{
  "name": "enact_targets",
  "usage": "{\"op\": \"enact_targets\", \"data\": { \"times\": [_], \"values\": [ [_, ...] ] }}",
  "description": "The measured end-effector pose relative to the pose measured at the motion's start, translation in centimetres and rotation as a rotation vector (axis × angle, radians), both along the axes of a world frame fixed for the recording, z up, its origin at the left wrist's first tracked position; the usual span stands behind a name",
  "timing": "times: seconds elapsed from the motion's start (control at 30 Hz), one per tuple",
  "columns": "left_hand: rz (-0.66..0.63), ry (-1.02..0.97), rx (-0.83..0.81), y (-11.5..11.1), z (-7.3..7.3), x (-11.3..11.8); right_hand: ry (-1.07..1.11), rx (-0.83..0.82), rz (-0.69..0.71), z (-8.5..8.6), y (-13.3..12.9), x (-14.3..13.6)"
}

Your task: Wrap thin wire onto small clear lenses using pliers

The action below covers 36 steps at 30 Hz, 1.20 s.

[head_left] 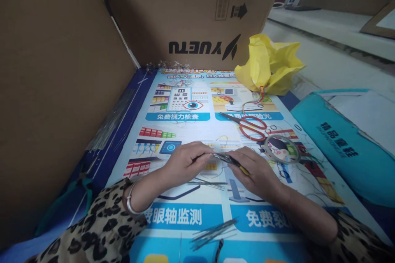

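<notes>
Both hands, left (185, 160) and right (257, 172), meet mid-tabletop, clamped on thin wire (216, 155) and yellow-handled pliers (233, 161). Best kept low and steady, gripping close to the wire tip, clear of scissors (251, 125) behind.

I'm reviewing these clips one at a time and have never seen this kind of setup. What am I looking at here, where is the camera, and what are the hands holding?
There is no machine here: a person works with two bare hands, and the single camera sits on their head, looking forward and down. The left hand and right hand meet over a printed poster that covers the table. The right hand grips small pliers with yellow handles; the left pinches a thin wire at the tool's tip. Loose thin wires lie near the front edge. Behind the hands are red-handled scissors, a magnifying glass and a crumpled yellow plastic bag. Cardboard boxes wall the left and back; a teal bag lies at the right.
</notes>
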<state>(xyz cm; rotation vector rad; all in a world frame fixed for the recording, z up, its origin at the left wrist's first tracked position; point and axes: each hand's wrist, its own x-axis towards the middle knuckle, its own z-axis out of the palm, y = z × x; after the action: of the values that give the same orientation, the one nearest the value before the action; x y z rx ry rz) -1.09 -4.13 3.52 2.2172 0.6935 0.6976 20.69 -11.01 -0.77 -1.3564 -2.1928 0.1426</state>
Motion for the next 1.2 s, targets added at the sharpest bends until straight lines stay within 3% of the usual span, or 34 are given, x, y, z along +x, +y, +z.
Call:
{"op": "enact_targets", "data": {
  "times": [0.67, 0.77, 1.0, 1.2],
  "values": [
    [-0.126, 0.132, 0.002, 0.4, -0.9, 0.1, 0.015, 0.065, 0.029, -0.2, -0.2, -0.2],
    [-0.109, 0.064, -0.107, 0.4, -1.0, 0.2, 0.023, 0.085, 0.02, -0.1, -0.2, -0.2],
    [0.036, -0.168, -0.56, 0.7, -1.5, 0.2, 0.019, 0.088, -0.009, 0.1, -0.2, -0.2],
    [0.025, -0.168, -0.65, 0.7, -1.6, 0.0, -0.01, 0.076, -0.005, -0.3, -0.2, -0.2]
  ]
}}
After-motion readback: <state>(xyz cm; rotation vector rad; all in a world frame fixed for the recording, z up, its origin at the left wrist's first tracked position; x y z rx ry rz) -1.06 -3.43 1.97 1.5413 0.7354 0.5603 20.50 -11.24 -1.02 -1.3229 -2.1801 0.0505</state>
